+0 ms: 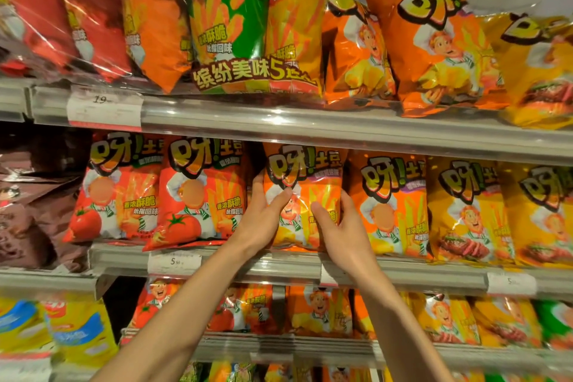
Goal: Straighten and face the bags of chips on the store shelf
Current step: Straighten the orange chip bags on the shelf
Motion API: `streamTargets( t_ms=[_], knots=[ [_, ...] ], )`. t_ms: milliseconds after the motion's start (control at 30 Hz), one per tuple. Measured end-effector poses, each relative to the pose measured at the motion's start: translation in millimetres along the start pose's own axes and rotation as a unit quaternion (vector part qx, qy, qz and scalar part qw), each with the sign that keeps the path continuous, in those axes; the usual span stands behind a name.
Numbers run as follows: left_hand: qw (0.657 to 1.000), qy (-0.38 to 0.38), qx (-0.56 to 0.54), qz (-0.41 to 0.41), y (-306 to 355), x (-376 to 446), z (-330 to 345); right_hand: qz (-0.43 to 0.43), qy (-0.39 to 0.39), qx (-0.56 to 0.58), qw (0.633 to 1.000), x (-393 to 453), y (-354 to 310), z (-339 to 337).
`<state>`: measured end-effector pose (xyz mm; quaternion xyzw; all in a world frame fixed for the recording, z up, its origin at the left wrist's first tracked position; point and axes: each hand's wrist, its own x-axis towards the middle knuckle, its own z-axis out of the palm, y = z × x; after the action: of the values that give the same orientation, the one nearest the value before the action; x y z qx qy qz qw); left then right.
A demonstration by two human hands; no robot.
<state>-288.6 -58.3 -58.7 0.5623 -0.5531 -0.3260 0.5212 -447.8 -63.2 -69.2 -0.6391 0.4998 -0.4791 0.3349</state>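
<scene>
An orange chip bag (305, 170) stands upright on the middle shelf (279, 263), front facing out. My left hand (263, 214) grips its left edge, thumb on the front and fingers behind the side. My right hand (341, 226) grips its right edge, thumb across the front and fingers wrapped round the side. Two red tomato bags (201, 192) stand to its left, and another orange bag (390, 201) and yellow bags (465, 211) to its right.
The upper shelf (310, 124) holds a large multipack (235, 25) and leaning orange bags (434, 46). Brown bags (37, 195) sit at far left. The lower shelf carries more red, orange and yellow bags (316, 310). Price tags (173, 261) hang on the rails.
</scene>
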Motion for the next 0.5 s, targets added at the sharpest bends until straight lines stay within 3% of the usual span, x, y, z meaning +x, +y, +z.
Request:
streamTargets(
  t_ms=[500],
  knots=[
    [0.999, 0.026, 0.045, -0.007, 3.3, -2.2, 6.1, 0.06, -0.018, 0.021, 0.998, 10.3, -21.0, 6.5]
  ],
)
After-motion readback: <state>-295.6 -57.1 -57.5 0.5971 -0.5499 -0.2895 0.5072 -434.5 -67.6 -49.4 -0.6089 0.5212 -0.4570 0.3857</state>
